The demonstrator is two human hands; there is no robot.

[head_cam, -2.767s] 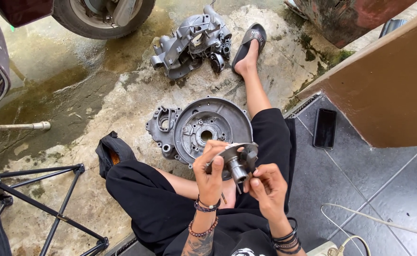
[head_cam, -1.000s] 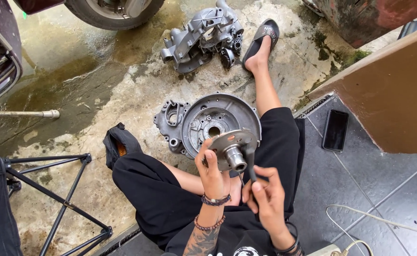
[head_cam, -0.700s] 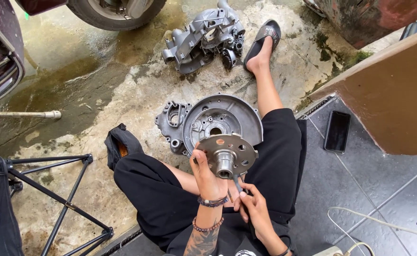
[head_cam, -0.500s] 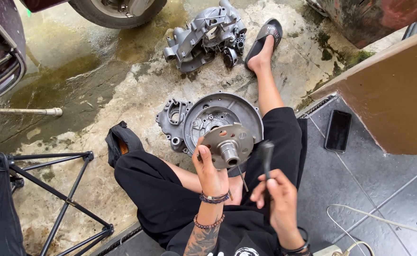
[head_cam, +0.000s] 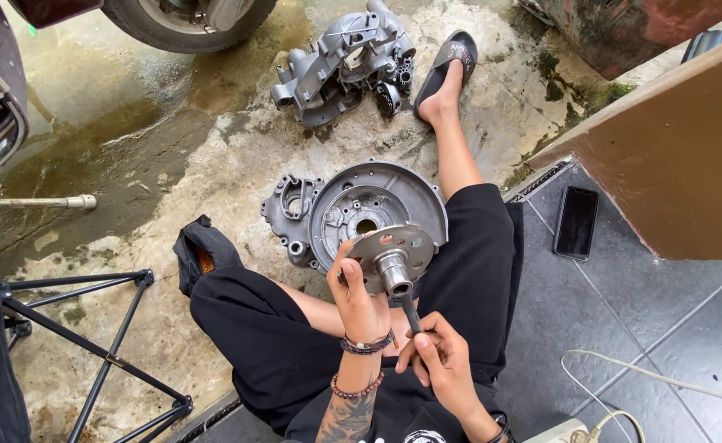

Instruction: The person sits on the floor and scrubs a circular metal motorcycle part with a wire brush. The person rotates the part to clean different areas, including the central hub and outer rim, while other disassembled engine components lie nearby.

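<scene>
Your left hand [head_cam: 359, 297] gripped round grey perforated metal disc with hub [head_cam: 390, 255]; right hand [head_cam: 437, 363] fingers pinched thin dark rod [head_cam: 410, 312] at hub bore; best kept straight, disc steady

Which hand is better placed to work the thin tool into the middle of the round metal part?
Probably the right hand: it already grips the thin tool, whose tip meets the hub of the round metal part. The left hand is busy holding that part up.
</scene>
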